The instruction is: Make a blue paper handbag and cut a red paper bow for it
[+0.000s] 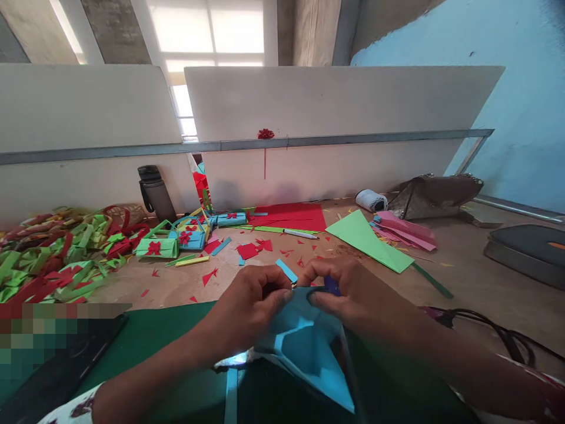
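A folded piece of light blue paper (309,347) stands upright between my hands, over a dark green surface. Its top edge is pinched at the left by thumb and fingers of my left hand (260,300). My right hand (339,288) is closed on the same edge a little to the right. Something small and dark blue (332,286) shows between the right thumb and fingers; its kind is unclear. Just beyond my fingertips is a short blue paper strip (286,271). A longer blue strip (231,394) hangs below my left wrist.
Small paper bags with red bows (154,248) stand back left, near a heap of coloured paper strips (57,259) and a black bottle (156,194). Behind lie red paper (291,218), a pen (300,234), green paper (371,241) and pink paper (406,229). Black cables (494,327) lie right.
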Tool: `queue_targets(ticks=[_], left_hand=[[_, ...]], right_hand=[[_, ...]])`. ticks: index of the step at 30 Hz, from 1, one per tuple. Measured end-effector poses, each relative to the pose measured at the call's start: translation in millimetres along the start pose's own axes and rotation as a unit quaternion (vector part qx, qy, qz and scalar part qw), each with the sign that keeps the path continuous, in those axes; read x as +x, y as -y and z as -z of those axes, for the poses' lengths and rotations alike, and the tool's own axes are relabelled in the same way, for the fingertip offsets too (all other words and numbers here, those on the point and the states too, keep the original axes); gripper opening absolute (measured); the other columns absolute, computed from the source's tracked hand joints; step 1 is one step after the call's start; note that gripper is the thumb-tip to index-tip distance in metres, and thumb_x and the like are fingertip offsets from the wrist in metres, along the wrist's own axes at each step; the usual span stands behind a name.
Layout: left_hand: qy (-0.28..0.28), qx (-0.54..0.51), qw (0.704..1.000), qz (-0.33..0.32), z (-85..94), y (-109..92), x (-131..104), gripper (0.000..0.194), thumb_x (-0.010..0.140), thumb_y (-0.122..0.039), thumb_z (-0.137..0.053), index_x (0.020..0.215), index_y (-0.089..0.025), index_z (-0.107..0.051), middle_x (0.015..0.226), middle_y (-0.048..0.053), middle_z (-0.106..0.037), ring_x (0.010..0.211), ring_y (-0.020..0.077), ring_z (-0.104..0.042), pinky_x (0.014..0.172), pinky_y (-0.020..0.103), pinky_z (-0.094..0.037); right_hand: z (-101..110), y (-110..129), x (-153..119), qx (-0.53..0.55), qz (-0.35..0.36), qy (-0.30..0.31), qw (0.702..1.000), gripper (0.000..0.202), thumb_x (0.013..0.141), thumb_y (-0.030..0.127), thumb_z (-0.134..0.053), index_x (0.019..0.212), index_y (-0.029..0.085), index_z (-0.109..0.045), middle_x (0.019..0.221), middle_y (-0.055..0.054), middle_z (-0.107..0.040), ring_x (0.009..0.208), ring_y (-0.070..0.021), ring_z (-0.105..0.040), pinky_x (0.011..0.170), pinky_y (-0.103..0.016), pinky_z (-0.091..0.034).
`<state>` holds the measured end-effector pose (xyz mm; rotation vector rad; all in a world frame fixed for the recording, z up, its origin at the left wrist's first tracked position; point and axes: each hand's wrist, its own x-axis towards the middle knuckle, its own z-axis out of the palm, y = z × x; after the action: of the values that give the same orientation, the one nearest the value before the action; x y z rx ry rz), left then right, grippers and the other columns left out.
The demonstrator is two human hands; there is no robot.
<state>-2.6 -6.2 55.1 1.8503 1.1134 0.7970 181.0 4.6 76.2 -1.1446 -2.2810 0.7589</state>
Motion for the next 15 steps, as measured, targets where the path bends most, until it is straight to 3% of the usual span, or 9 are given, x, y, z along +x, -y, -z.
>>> queue_targets(ticks=[5,11,15], left_hand=[[0.010,-0.101,0.994,0.041,2.3,2,2,0.016,0.081,-0.026,-0.051,0.071,-0.014,-0.054,0.062,-0.005,-0.043,0.056,0.0074,-0.035,0.049,0.020,-0.028],[0.031,-0.211,0.975,0.065,-1.1,7,5,0.011,0.078,-0.025,-0.057,0.076,-0.014,-0.058,0.064,-0.004,-0.048,0.058,0.0072,-0.038,0.053,0.020,-0.029],[0.015,-0.232,0.968,0.090,-2.7,9,4,0.008,0.074,-0.022,-0.060,0.072,-0.014,-0.059,0.060,-0.005,-0.046,0.055,0.0069,-0.034,0.051,0.021,-0.025]], right_hand=[[4,0,1,0.036,-0.009,-0.052,0.998,0.019,0.072,0.010,-0.059,0.087,0.022,-0.062,0.088,0.002,-0.066,0.084,-0.0140,-0.059,0.070,-0.023,-0.043],[-3,-4,4,0.025,0.017,-0.095,0.995,0.011,0.075,0.010,-0.057,0.071,0.019,-0.059,0.069,0.004,-0.060,0.066,-0.0118,-0.056,0.058,-0.022,-0.041],[-9,-10,3,-0.027,0.095,-0.097,0.990,0.018,0.078,0.009,-0.055,0.071,0.023,-0.064,0.070,0.004,-0.064,0.068,-0.0137,-0.058,0.070,-0.029,-0.042]])
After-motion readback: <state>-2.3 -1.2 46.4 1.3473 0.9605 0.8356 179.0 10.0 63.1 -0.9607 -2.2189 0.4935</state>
